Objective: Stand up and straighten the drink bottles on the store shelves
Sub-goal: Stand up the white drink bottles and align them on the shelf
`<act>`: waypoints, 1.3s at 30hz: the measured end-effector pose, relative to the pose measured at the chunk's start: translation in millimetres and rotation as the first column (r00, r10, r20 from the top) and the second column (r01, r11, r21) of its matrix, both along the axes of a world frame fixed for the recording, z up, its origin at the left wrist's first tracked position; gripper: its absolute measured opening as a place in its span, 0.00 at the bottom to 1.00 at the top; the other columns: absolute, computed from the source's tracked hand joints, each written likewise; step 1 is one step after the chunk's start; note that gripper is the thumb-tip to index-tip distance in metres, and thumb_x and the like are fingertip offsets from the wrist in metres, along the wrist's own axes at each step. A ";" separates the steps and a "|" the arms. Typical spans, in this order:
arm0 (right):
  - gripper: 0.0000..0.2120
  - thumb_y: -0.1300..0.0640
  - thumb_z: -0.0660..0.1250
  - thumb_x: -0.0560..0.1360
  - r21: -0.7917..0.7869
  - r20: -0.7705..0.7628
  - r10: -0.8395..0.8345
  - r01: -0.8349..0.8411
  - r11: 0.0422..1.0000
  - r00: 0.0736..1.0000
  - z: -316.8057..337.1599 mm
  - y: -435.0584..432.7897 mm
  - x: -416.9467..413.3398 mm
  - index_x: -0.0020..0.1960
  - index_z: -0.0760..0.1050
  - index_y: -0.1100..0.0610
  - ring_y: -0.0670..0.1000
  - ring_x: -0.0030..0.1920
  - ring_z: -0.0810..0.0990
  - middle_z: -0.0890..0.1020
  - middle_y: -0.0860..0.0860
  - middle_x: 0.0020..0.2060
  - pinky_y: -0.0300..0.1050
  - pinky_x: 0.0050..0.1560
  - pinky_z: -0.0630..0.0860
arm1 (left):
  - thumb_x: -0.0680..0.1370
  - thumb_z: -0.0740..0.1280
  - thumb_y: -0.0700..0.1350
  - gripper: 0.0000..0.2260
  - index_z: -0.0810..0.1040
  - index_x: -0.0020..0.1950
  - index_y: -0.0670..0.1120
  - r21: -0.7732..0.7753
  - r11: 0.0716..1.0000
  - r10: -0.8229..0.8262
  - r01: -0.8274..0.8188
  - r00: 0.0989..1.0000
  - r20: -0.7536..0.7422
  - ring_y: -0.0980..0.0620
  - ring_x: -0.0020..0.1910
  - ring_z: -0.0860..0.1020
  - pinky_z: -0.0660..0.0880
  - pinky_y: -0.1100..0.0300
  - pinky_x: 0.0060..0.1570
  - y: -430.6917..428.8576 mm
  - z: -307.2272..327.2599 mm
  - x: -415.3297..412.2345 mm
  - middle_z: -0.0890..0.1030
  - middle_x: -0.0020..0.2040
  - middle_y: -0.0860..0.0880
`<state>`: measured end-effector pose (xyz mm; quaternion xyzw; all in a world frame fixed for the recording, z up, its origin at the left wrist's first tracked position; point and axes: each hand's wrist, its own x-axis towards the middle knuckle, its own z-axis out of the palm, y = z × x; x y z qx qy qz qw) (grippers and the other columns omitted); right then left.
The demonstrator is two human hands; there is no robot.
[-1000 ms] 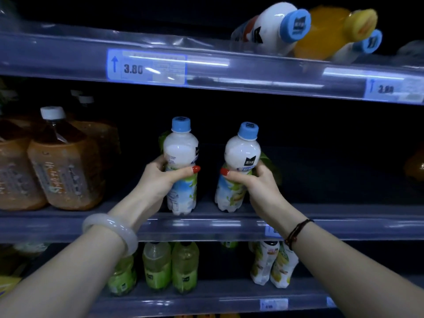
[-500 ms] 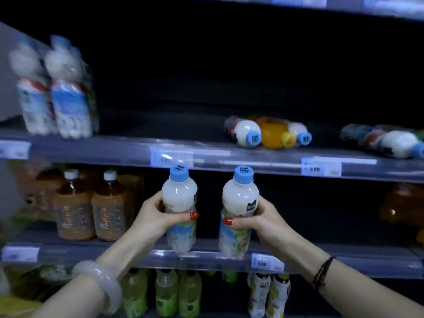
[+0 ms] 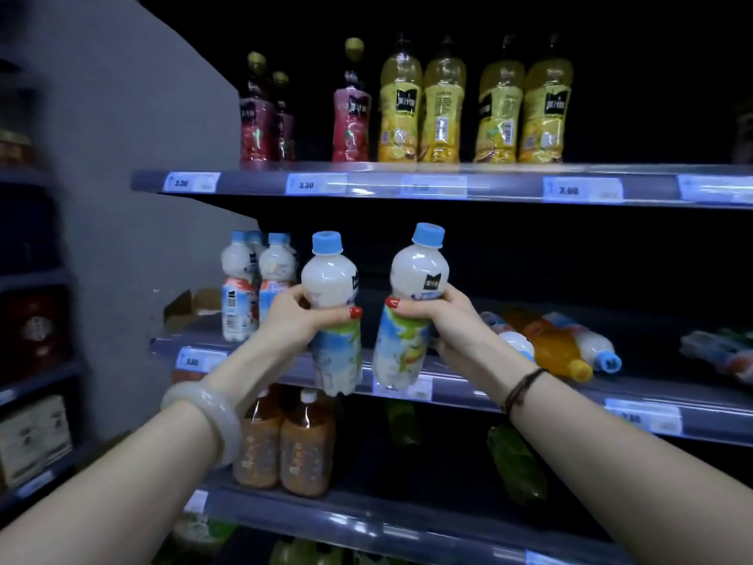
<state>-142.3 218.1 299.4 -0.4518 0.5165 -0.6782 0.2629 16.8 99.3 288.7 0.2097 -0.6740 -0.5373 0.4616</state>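
My left hand [image 3: 299,320] grips a white milky drink bottle with a blue cap [image 3: 330,275] around its waist. A second bottle of the same kind [image 3: 417,275] is gripped by my right hand [image 3: 448,320]. Both bottles are upright and held in the air in front of the middle shelf [image 3: 468,385]. Several matching white bottles [image 3: 252,287] stand upright at the shelf's left end. To the right, an orange bottle [image 3: 554,352] and white bottles [image 3: 591,348] lie on their sides.
The top shelf [image 3: 448,185] carries upright red bottles [image 3: 350,116] and yellow bottles [image 3: 468,108]. Brown tea bottles [image 3: 285,446] stand on the lower shelf, with green bottles [image 3: 517,462] lying further right. A grey side panel [image 3: 142,197] bounds the shelves at left. More fallen bottles [image 3: 721,352] lie far right.
Both hands have lifted the two white bottles from the lower shelf up to the middle shelf's height, and the view has risen to show the top shelf.
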 end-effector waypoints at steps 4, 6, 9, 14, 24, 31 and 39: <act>0.14 0.66 0.76 0.65 -0.020 -0.021 -0.060 0.059 0.998 0.998 8.9 -53.9 -0.5 0.47 0.77 0.55 0.53 0.47 0.83 0.84 0.53 0.45 0.47 0.47 0.79 | 0.65 0.77 0.37 0.16 0.79 0.51 0.41 -0.061 0.995 0.082 -0.082 0.997 0.000 0.46 0.49 0.82 0.78 0.47 0.53 -50.0 10.3 -12.6 0.83 0.49 0.43; 0.15 0.65 0.76 0.65 -0.021 -0.040 -0.090 0.089 0.996 0.995 7.2 -77.4 -5.7 0.48 0.77 0.55 0.54 0.49 0.83 0.84 0.54 0.47 0.48 0.51 0.80 | 0.65 0.77 0.37 0.18 0.77 0.52 0.42 -0.081 0.991 0.112 -0.111 0.994 -0.003 0.47 0.50 0.81 0.77 0.48 0.54 -74.8 9.4 -23.1 0.82 0.50 0.44; 0.17 0.65 0.76 0.66 -0.006 -0.083 -0.143 0.143 0.990 0.986 -4.1 -109.5 -16.2 0.52 0.77 0.59 0.54 0.50 0.83 0.84 0.55 0.48 0.46 0.50 0.80 | 0.64 0.78 0.38 0.23 0.75 0.56 0.39 -0.074 0.991 0.112 -0.113 0.994 -0.019 0.46 0.51 0.80 0.77 0.50 0.54 -105.1 1.4 -43.3 0.82 0.51 0.44; 0.22 0.63 0.77 0.66 0.040 -0.099 -0.165 0.170 0.985 0.981 -14.7 -150.4 -33.8 0.57 0.75 0.61 0.50 0.48 0.83 0.84 0.54 0.49 0.38 0.44 0.80 | 0.66 0.77 0.37 0.22 0.73 0.56 0.41 -0.088 0.994 0.059 -0.066 0.995 -0.079 0.54 0.48 0.79 0.77 0.61 0.48 -138.6 -7.3 -74.3 0.81 0.49 0.48; 0.21 0.54 0.75 0.70 0.035 -0.030 -0.163 0.164 0.986 0.986 -35.0 -200.7 -46.6 0.59 0.74 0.57 0.52 0.52 0.83 0.83 0.55 0.54 0.48 0.55 0.80 | 0.70 0.72 0.35 0.22 0.68 0.61 0.42 -0.113 0.980 0.157 -0.162 0.986 -0.049 0.49 0.48 0.77 0.72 0.59 0.46 -176.4 -24.6 -97.6 0.77 0.48 0.47; 0.25 0.55 0.73 0.72 0.044 -0.097 -0.205 0.210 0.977 0.974 -35.6 -192.7 -49.8 0.66 0.70 0.59 0.47 0.51 0.81 0.80 0.54 0.58 0.31 0.41 0.78 | 0.70 0.72 0.37 0.36 0.58 0.73 0.41 -0.296 0.918 0.266 -0.262 0.964 -0.028 0.51 0.61 0.71 0.68 0.62 0.56 -163.7 -29.2 -94.6 0.73 0.61 0.45; 0.27 0.54 0.72 0.72 -0.095 -0.175 -0.328 0.316 0.944 0.928 -32.7 -133.0 -45.3 0.67 0.68 0.58 0.47 0.61 0.74 0.74 0.54 0.64 0.32 0.51 0.73 | 0.72 0.72 0.44 0.34 0.60 0.74 0.48 -0.513 0.822 0.235 -0.249 0.968 -0.094 0.64 0.69 0.59 0.56 0.76 0.65 -87.6 -28.8 -83.4 0.63 0.72 0.54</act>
